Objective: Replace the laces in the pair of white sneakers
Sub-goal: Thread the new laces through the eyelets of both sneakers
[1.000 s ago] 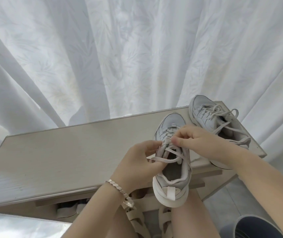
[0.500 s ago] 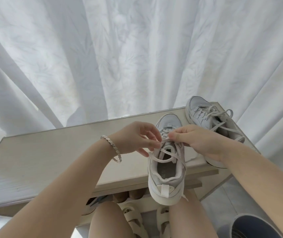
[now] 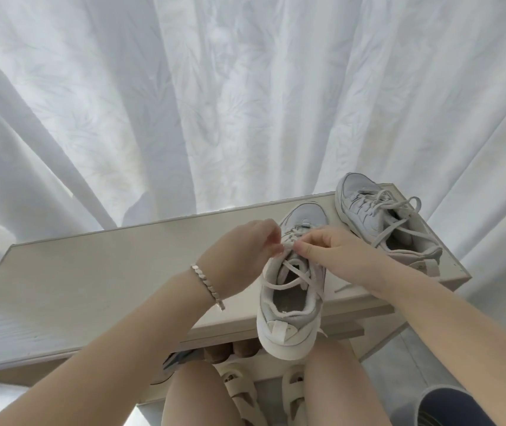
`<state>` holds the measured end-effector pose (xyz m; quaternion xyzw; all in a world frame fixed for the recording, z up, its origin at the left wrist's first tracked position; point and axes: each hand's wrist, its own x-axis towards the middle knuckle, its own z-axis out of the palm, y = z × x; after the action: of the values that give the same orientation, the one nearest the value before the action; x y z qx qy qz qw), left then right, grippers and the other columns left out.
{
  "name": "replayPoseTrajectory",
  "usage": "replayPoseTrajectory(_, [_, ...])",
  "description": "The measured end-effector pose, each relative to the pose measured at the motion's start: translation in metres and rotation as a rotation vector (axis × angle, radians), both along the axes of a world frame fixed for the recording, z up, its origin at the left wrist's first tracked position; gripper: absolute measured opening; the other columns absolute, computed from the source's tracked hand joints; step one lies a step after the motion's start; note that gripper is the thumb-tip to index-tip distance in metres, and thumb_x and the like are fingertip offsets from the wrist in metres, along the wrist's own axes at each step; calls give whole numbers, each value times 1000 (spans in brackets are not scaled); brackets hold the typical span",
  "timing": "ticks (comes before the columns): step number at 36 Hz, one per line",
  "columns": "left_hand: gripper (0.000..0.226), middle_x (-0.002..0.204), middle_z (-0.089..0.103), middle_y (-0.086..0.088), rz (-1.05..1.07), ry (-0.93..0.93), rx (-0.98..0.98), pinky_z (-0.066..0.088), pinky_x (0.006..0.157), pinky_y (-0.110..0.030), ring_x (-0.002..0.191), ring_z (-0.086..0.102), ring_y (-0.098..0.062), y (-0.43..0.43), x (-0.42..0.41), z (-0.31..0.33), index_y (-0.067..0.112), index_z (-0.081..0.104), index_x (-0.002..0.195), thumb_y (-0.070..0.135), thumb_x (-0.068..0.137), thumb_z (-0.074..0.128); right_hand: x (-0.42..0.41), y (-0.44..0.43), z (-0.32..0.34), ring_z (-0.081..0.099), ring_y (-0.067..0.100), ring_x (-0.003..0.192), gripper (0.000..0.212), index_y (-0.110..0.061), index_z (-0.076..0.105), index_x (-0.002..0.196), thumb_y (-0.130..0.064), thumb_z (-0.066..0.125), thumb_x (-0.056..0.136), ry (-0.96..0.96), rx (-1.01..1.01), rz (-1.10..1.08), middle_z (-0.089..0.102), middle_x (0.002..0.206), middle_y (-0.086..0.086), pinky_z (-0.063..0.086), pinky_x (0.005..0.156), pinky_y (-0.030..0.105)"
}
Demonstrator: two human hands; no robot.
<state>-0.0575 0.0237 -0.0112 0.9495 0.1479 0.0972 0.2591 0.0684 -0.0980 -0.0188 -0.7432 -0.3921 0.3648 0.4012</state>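
A white sneaker (image 3: 288, 321) lies on the pale wooden bench top (image 3: 98, 281), its heel hanging over the front edge toward me. Its off-white lace (image 3: 294, 276) crosses loosely over the open tongue. My left hand (image 3: 242, 256), with a silver bracelet at the wrist, pinches the lace at the upper eyelets. My right hand (image 3: 334, 256) pinches the same lace just opposite, fingertips almost touching the left ones. The second white sneaker (image 3: 377, 222) stands at the bench's right end, laced loosely, untouched.
A white curtain (image 3: 215, 103) hangs close behind the bench. Under the bench top a shelf holds other shoes (image 3: 178, 361). My legs and sandalled feet (image 3: 239, 392) show below. A dark round container (image 3: 457, 407) sits at the lower right on the tiled floor.
My left hand rose from the sneaker's side to the upper eyelets and now meets my right hand at the lace. The sneaker shifted slightly toward me.
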Motion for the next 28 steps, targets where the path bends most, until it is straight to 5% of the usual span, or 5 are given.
replayPoseTrajectory(3, [13, 72, 61, -2, 40, -322, 277, 45, 49, -23, 54, 53, -14, -4, -7, -17, 8, 55, 79, 18, 86, 57, -6, 1, 3, 53, 8, 72, 25, -12, 66, 74, -30, 58, 90, -37, 33, 43, 59, 81, 1, 40, 67, 8])
replayPoseTrajectory(6, [9, 64, 56, -1, 51, -427, 356, 39, 40, -21, 46, 48, -14, -6, -8, -27, 14, 46, 80, 23, 82, 48, -7, 0, 4, 51, 9, 73, 24, -20, 64, 69, -26, 58, 91, -12, 45, 56, 58, 80, -1, 38, 68, 13])
replayPoseTrajectory(15, [8, 81, 61, 7, -24, -174, -135, 50, 66, -14, 79, 60, -6, 18, -13, -10, 10, 71, 89, 6, 83, 68, -2, -1, 2, 48, 12, 82, 17, -12, 62, 79, -17, 53, 94, 160, 29, 6, 55, 85, 4, 38, 69, 12])
replayPoseTrajectory(24, [6, 79, 62, 8, -88, -113, -82, 38, 62, -3, 77, 58, -3, 23, -12, -4, 15, 71, 79, 12, 83, 69, -6, 0, 7, 46, 16, 83, 21, -12, 60, 76, -19, 52, 95, 89, -12, 34, 51, 86, 8, 35, 75, 23])
replayPoseTrajectory(28, [20, 69, 57, 13, -41, -81, -48, 45, 63, -15, 69, 57, -7, 20, -7, -2, 23, 59, 66, 13, 82, 67, -8, 0, 6, 42, 16, 80, 25, -3, 64, 85, -24, 54, 93, 22, -23, 28, 47, 85, 8, 33, 77, 27])
